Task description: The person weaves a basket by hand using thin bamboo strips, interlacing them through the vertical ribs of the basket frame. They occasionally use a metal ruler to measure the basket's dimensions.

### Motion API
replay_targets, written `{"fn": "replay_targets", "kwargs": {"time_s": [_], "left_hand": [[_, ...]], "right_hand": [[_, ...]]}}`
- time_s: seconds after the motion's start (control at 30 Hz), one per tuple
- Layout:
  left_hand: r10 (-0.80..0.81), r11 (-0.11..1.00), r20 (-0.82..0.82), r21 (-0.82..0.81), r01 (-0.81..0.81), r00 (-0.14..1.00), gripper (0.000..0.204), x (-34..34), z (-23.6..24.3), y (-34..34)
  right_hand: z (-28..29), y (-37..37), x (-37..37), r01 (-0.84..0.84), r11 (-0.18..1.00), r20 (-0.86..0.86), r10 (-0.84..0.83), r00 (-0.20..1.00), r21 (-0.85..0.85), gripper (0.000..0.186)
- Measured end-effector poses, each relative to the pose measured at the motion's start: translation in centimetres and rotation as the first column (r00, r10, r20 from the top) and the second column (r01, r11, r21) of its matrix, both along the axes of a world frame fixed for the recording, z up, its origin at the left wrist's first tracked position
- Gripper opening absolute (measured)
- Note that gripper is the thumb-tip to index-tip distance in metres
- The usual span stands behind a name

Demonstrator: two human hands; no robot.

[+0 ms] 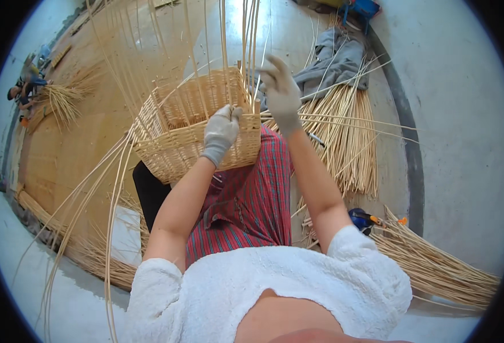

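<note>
A half-woven wicker basket [172,154] of pale cane rests tilted against my lap, with long upright stakes rising from its walls. My left hand [222,130], in a whitish-grey work glove, is closed over the basket's near rim, thumb and fingers pinched at the edge. Just right of the basket's right corner, my gloved right hand [280,94] is raised, its fingers apart and a little blurred. Thin cane strands pass close to it, but I see none held in it. Loose weaving strands [117,194] trail off the basket's left corner.
On the right lies a large bundle of cane [349,143], with grey cloth [340,54] at its far end. Another bundle [435,260] lies at lower right beside a dark blue object [361,220]. A person [26,91] sits far left near more cane [66,100].
</note>
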State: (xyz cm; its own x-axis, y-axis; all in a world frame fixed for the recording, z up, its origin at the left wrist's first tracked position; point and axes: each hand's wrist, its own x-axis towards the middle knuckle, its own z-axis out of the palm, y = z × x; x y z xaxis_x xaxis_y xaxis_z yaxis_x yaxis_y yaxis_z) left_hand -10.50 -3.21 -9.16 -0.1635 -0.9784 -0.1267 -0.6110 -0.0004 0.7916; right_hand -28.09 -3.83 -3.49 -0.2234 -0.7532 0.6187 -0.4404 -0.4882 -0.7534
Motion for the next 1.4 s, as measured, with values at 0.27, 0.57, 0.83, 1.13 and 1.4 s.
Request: {"fn": "replay_targets", "kwargs": {"time_s": [0.27,0.57,0.83,1.13,1.4], "left_hand": [[0.135,0.94,-0.287,-0.267,-0.214,0.949,0.038,-0.6,-1.2,0.7],[-0.178,0.97,-0.698,-0.244,0.003,0.694,0.035,-6.7,-4.3,-0.1],[0.083,0.991,-0.858,0.017,-0.134,0.507,0.039,0.2,-0.7,3.2],[-0.034,0.933,-0.507,-0.325,-0.154,0.861,0.032,2.0,7.7,-5.3],[-0.605,0.587,-0.026,-0.689,0.425,0.795,0.057,-3.0,8.3,0.6]], "right_hand": [[-6.4,-0.6,-9.4,0.006,1.0,0.738,-0.017,0.675,0.017,0.035],[-7.2,9.8,1.8,0.072,0.997,-0.029,-0.073,0.997,-0.039,0.033],[-1.2,2.8,-0.1,0.117,0.99,-0.129,-0.107,0.986,0.072,0.039],[-3.7,1.8,1.5,0.158,0.909,-0.337,-0.021,0.941,0.386,0.036],[-11.7,-2.5,0.2,0.551,0.833,-0.601,-0.413,0.684,0.055,0.025]]}}
